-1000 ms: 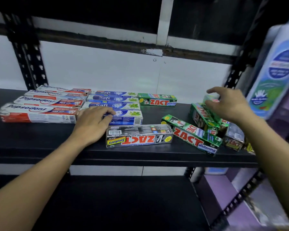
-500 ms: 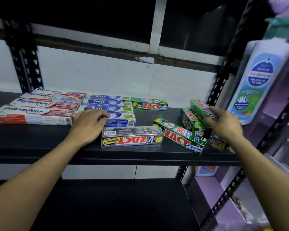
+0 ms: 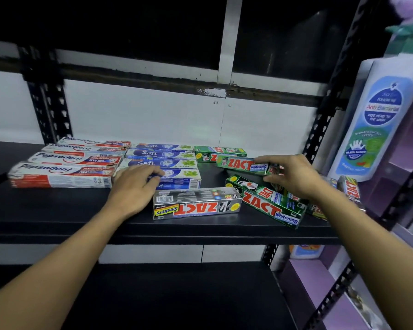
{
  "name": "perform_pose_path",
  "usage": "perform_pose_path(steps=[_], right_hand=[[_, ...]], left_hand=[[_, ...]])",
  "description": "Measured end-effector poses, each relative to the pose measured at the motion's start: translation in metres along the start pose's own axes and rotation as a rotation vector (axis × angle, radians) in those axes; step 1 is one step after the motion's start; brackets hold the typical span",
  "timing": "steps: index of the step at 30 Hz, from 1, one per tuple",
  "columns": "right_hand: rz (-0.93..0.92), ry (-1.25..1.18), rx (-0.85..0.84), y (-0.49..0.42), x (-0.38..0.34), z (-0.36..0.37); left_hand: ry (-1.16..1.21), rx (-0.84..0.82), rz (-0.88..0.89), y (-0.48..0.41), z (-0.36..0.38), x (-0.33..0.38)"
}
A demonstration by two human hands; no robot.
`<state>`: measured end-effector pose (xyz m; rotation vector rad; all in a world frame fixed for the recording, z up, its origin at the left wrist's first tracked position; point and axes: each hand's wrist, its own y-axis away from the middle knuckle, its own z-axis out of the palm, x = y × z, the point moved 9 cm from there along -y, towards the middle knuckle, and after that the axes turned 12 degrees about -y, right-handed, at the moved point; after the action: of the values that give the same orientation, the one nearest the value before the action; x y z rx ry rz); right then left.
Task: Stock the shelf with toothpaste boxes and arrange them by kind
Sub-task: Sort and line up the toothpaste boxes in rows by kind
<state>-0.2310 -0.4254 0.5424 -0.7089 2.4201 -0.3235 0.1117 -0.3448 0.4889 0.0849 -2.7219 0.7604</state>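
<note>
Head view: a black shelf board [image 3: 57, 210] of a slotted-steel rack carries the stock, with the silver ZACT Smokers box [image 3: 197, 203] lying flat at its front edge, print upside down to the camera. To the left of and behind this box, four Pepsodent boxes [image 3: 65, 172] lie side by side in a row running front to back. Directly behind the silver box, four Safi boxes [image 3: 162, 160] lie in a matching row. The left hand [image 3: 134, 186] lies palm down just left of the silver box, fingers relaxed and slightly spread, the fingertips resting on the nearest Safi box; it grips nothing. Behind and right of the silver box, the right hand [image 3: 293, 175] pinches a green ZACT Whitening box [image 3: 243, 164] between thumb and fingers, holding it tilted clear of the board. Further behind, one green ZACT box [image 3: 208, 152] lies flat near the wall. Touching the silver box's right end, another green ZACT Whitening box [image 3: 267, 202] lies diagonally. Further right, more ZACT boxes [image 3: 349, 189] lie in a loose heap, partly hidden by the right forearm. Behind the silver box stands a white wall panel [image 3: 153, 115], flanked by perforated black uprights [image 3: 50, 103]. Far right stands a white antibacterial wash bottle [image 3: 377, 120] on purple shelving [image 3: 308, 282]. Below is a second black shelf [image 3: 153, 294].
</note>
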Motion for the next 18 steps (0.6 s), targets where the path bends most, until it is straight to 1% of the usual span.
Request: perform_pose_path(steps=[5,7,11,15,18], right_hand=[[0.088,-0.068,-0.162,-0.023,0.012,0.013],[0.094,-0.069,-0.186,-0.025,0.017,0.017],[0.14,-0.18,-0.144,-0.028,0.029,0.022],[0.171,-0.116,-0.097,-0.033,0.034,0.024],[0.2,-0.167,-0.06,-0.036,0.037,0.023]], left_hand=[[0.007,-0.004,-0.006,0.0,0.001,0.0],[0.01,-0.001,-0.011,-0.001,0.002,-0.002],[0.015,-0.004,-0.016,-0.002,0.003,-0.004],[0.005,0.001,-0.019,-0.002,0.003,-0.003],[-0.003,-0.001,-0.021,-0.002,0.003,-0.003]])
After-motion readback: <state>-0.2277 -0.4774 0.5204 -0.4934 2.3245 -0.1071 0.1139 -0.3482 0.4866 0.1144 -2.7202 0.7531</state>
